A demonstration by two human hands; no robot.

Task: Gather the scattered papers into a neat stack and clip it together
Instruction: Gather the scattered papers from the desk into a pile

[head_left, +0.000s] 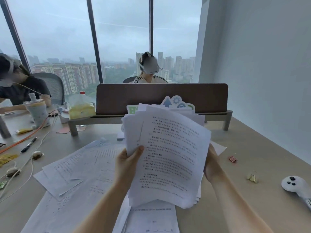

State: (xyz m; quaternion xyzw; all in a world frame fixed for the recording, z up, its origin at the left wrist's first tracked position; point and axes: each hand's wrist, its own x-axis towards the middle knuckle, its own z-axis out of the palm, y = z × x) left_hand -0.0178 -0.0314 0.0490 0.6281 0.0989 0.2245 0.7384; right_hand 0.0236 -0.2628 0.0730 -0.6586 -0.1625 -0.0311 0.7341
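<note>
Grip: our left hand (pixel 128 161) pinches the paper stack (pixel 168 157) at its left edge, thumb on the printed front sheet; our right hand (pixel 212 165) holds the right edge from behind, fingers hidden by the pages. The stack is lifted off the table (pixel 252 148), tilted up toward us, sheets fanned and uneven at the top and bottom. More loose papers (pixel 75 169) lie spread on the table below and left of the stack, overlapping. Two binder clips sit right of the stack, apart from it: a pink clip (pixel 233 159) and, nearer us, a yellow clip (pixel 252 177). A white controller (pixel 297 185) rests at the right edge. A pen (pixel 29 144), cables and a tissue pack (pixel 80 110) are at left. A brown divider panel (pixel 161 96) crosses the table; two people sit beyond it, by tall windows with a grey city skyline. Plain white wall at right.
</note>
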